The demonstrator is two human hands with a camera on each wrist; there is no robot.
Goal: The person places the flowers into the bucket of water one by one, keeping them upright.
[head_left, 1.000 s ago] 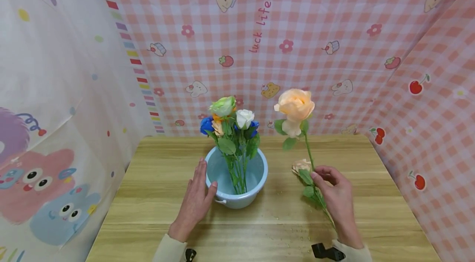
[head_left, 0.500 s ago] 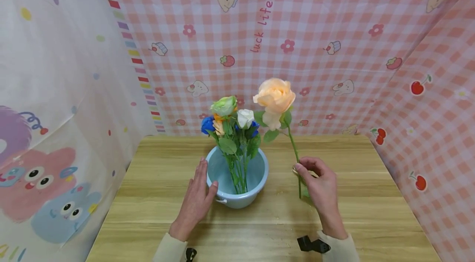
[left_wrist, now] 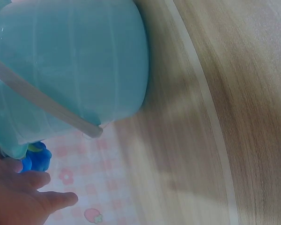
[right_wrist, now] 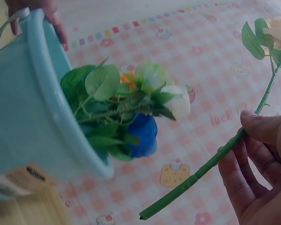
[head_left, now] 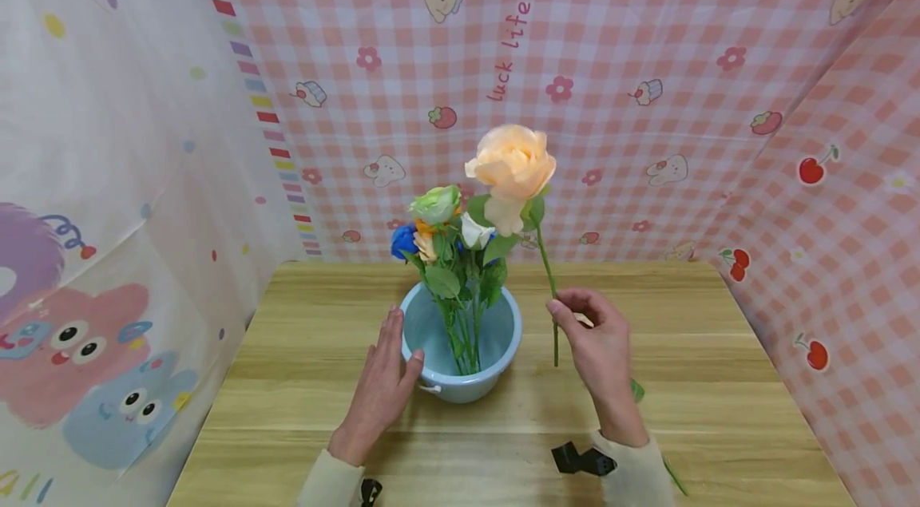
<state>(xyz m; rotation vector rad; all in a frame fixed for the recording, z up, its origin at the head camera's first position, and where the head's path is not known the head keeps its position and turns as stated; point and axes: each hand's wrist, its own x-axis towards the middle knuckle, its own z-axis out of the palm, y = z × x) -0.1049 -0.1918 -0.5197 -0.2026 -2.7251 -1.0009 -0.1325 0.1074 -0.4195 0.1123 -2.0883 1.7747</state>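
Note:
My right hand [head_left: 596,339] pinches the green stem of a large peach rose [head_left: 512,164] between thumb and fingers. The rose stands nearly upright to the right of a light blue bucket [head_left: 467,390], its bloom overlapping the white rose [head_left: 476,232] in the head view. In the right wrist view the cut end of the stem [right_wrist: 173,191] hangs free below the fingers. Straight fingers of my left hand [head_left: 379,387] rest along the bucket's left side. Inside the bucket stand several flowers, among them a green one [head_left: 436,203] and a blue one [head_left: 404,241].
Another flower lies on the wooden table [head_left: 309,347], mostly hidden by my right hand and forearm; its leaf [head_left: 637,390] and stem end [head_left: 674,477] show. A white handle [left_wrist: 47,101] hangs on the bucket. Pink checked cloth [head_left: 611,132] rises behind the table.
My right hand has moved left and away from me, bringing the peach rose up from over the lying flower towards the bucket. My left hand has stayed at the bucket.

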